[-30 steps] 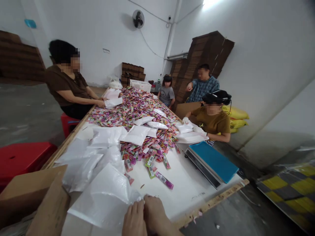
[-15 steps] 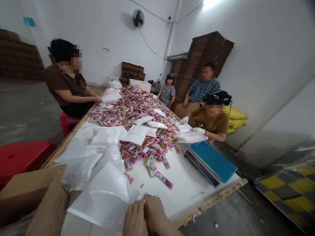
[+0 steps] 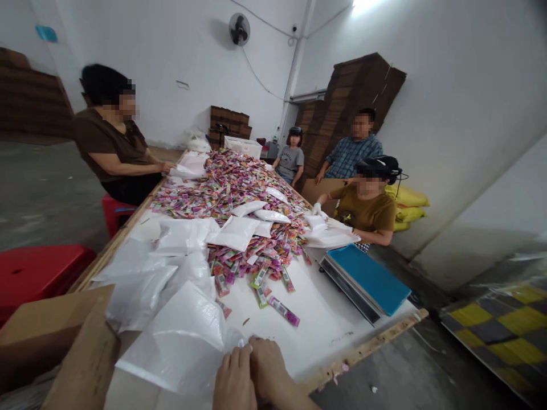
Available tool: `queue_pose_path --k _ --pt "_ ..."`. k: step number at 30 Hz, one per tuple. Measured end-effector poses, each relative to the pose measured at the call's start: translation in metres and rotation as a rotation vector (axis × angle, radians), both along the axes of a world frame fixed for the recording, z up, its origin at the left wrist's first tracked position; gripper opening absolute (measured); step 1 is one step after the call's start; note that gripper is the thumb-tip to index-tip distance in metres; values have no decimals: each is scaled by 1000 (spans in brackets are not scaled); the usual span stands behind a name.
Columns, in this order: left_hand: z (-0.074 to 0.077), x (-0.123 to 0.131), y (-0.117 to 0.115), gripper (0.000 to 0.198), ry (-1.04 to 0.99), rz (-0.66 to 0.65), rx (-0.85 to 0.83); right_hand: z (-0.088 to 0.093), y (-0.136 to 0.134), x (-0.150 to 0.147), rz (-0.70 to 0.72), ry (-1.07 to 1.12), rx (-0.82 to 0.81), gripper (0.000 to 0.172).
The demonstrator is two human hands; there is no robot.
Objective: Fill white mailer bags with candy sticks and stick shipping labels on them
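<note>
At the front edge of the table, my left hand and my right hand lie side by side, closed on the right end of a white plastic bag. The bag looks filled and lies slanted, its wide end toward the left. My fingertips and the bit of bag in them are mostly hidden. Several more white bags are heaped just behind it. Beyond my right hand lie loose candy sachets in purple and green, in front of a large pile of them.
A scale with a blue top stands at the table's right edge. An open cardboard box and a red stool are at my left. Several co-workers sit or stand around the table; one handles white bags near the scale.
My hands and the bag in them have hardly moved. The co-worker at the right has shifted the hands over the white bags; the one at the left has moved slightly.
</note>
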State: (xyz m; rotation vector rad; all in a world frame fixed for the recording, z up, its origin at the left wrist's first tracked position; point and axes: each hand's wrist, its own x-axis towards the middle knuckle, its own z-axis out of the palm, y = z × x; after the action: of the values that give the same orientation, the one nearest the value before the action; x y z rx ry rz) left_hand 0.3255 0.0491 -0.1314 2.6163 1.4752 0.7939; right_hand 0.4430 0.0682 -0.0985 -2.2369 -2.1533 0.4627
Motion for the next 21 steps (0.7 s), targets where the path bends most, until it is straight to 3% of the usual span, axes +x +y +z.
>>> queue_pose_path --k 6,13,21 --pt "2 0 0 56 2 -35 16 4 1 -2 -13 9 -46 27" --pt "9 9 -5 55 -74 67 -40 8 1 -2 5 -6 -37 26" --pt "7 10 -5 54 -49 64 3 7 2 -2 4 -21 -47 27"
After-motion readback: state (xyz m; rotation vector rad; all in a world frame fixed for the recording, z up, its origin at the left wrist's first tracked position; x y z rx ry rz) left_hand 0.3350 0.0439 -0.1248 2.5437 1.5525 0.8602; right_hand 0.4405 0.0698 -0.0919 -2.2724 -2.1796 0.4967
